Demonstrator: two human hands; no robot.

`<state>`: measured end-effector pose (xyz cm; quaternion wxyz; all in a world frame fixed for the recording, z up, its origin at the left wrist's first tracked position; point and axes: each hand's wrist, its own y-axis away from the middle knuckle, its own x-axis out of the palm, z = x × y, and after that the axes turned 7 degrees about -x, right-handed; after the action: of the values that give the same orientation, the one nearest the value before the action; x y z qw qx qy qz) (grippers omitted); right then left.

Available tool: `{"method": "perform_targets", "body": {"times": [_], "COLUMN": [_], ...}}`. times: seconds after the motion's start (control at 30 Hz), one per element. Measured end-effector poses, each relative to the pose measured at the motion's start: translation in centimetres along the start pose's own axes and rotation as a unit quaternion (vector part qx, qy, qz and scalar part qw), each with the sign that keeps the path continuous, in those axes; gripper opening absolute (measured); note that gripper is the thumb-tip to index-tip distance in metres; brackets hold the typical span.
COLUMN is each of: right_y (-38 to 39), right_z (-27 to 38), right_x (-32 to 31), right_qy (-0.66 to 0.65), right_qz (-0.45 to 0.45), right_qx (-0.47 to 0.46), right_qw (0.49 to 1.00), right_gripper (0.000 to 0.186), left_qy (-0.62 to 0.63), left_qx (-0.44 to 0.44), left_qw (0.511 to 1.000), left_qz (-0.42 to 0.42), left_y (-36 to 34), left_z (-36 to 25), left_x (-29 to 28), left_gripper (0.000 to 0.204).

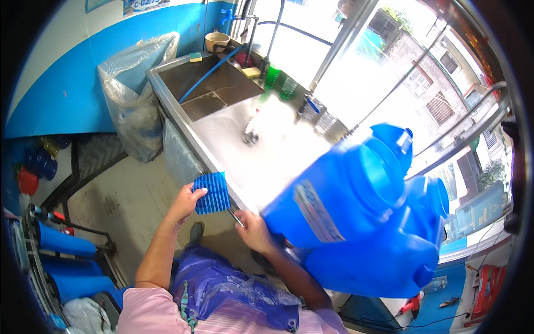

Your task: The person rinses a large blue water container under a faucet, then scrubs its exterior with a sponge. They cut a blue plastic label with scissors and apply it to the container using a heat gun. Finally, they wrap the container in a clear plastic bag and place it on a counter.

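**Left hand (186, 201) pinches a flat blue square with dark stripes (212, 195), up and to the left of the right hand (256, 234)**

Nearest is the person's shiny purple plastic apron (239, 284), with both hands beyond it, on the near side of the pale-metal sink's (192, 139) front edge. The left hand is closed on the square's left side, thumb on its face; whether it is cloth or plastic I cannot tell. The square hangs nearly upright in view, slightly taller than wide, its right side overlapping that front edge.

The right hand is closed around a thin, straight, silvery rod (237, 219). Its long axis slants up and leftward, so the free end lies just beside the square's lower right corner; whether they touch is unclear. The left hand is the nearer one to the square, the right to the rod.

On the right, large blue plastic jugs (345, 192) crowd the sink's right end, the nearest corner just beside the right hand, limiting room that way. Leftward, the pale concrete floor (105, 192) runs alongside the front edge, giving the left arm more space. Across that edge lies a white basin surface with a round metal drain (251, 138).

Farther off, a blue hose (208, 76) crosses the brownish basin at the sink's left end, and green plastic bottles (271, 78) stand along the back edge, below the bright window (311, 55).
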<state>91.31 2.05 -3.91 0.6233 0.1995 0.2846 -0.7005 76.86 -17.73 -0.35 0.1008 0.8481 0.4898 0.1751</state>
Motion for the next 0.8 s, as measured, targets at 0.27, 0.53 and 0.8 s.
{"method": "perform_targets", "body": {"times": [0.27, 0.53, 0.8], "right_y": [-27.4, -30.0, -21.4], "right_z": [-7.2, -10.9, -7.3], "right_x": [0.4, -0.9, -0.1], "right_qy": [0.198, 0.293, -0.323], "right_qz": [-0.309, -0.158, -0.205], "right_qx": [0.137, 0.35, 0.291], "right_qw": [0.92, 0.876, 0.877], "right_gripper": [0.03, 0.037, 0.044], "left_qy": [0.122, 0.205, 0.202], "left_qx": [-0.044, -0.092, -0.135], "left_qw": [0.99, 0.967, 0.955], "left_qz": [0.054, 0.12, 0.172], "left_y": [-13.7, -23.1, -26.2], "left_z": [-4.2, -6.3, -6.9], "left_x": [-9.8, -9.1, -6.6], "left_gripper": [0.034, 0.019, 0.02]}}
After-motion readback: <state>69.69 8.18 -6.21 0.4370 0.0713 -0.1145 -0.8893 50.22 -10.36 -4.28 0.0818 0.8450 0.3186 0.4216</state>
